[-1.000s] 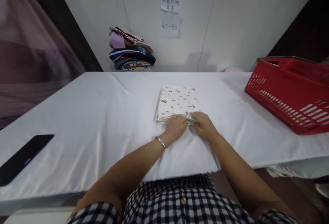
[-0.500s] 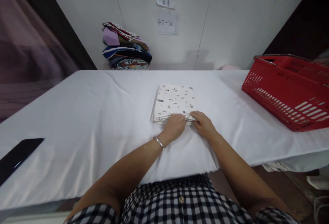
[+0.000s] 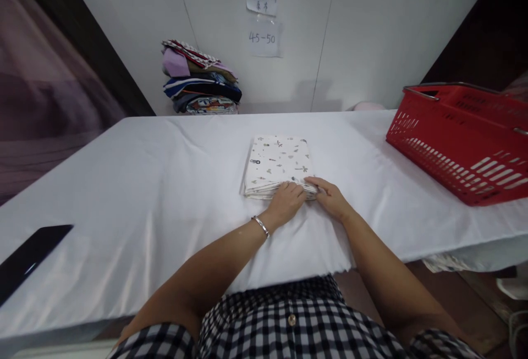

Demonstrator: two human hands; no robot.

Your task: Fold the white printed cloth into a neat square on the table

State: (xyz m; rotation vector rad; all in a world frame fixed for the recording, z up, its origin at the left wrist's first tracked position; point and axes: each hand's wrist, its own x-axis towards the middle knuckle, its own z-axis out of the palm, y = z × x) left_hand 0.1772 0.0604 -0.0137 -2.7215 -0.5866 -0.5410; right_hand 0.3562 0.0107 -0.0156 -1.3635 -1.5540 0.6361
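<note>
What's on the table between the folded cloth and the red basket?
Nothing: in the head view, only bare white tablecloth lies between the folded cloth and the red basket. Both hands touch the cloth's near edge, not that stretch.

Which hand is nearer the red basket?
Right. The right hand is at the folded cloth's near edge, on the basket side; the left hand is beside it, farther off.
</note>
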